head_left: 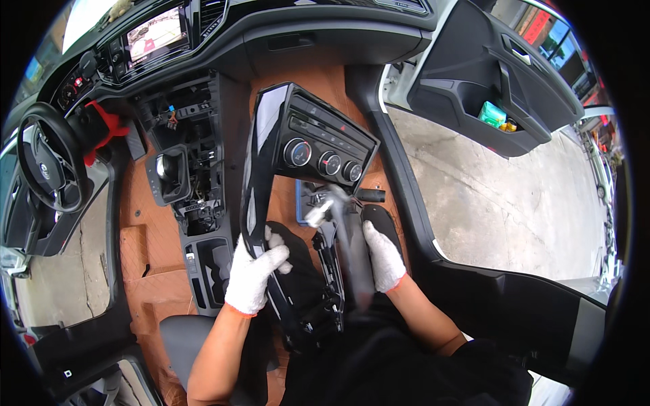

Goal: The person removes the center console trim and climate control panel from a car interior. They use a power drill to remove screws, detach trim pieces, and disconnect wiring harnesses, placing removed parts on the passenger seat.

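Note:
In my lap lies a glossy black centre console trim frame (pixel 252 183), tilted, with a climate control panel (pixel 328 145) of three round knobs at its far end. My left hand (pixel 258 269), in a white knitted glove with an orange cuff, is closed around the frame's left rail. My right hand (pixel 384 257), gloved alike, is at a long dark grey piece (pixel 357 254), smeared by motion, with its fingers mostly hidden behind it. A blurred silvery part (pixel 321 213) shows at that piece's far end; its kind is unclear.
On the left, the opened centre console (pixel 196 152) shows bare brackets and wires around the gear selector (pixel 166 169). Beyond it are the steering wheel (pixel 51 159) and a lit dashboard screen (pixel 154 37). An open door (pixel 494 74) stands at right. A blue-edged tray (pixel 298 203) lies under the panel.

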The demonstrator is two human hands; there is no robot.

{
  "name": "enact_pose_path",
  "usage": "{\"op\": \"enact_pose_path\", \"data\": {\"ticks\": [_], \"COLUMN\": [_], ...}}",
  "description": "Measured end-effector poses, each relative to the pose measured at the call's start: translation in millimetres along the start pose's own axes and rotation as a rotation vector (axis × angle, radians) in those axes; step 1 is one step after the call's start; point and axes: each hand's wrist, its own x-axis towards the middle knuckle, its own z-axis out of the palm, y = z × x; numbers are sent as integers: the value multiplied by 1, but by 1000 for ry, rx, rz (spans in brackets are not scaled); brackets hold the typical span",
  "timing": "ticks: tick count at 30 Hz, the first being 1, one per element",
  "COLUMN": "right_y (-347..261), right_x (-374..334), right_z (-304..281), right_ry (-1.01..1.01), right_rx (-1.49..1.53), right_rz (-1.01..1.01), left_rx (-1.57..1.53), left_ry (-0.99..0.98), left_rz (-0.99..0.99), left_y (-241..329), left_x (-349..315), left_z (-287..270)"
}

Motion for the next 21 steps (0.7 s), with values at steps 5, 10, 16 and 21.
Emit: {"op": "enact_pose_path", "data": {"ticks": [5, 10, 16, 21], "right_y": [-5, -35, -80, -88], "right_x": [4, 2, 102, 226], "right_z": [-42, -52, -156, -169], "right_ry": [-561, -489, -342, 509], "right_rx": [372, 340, 284, -171], "right_rz": [313, 136, -196, -226], "left_rx": [-49, -50, -52, -24], "left_ry": [38, 90, 183, 226], "left_rz": [-44, -44, -71, -115], "left_y": [5, 1, -2, -14], "left_x": [0, 2, 7, 26], "left_z": [5, 7, 7, -7]}}
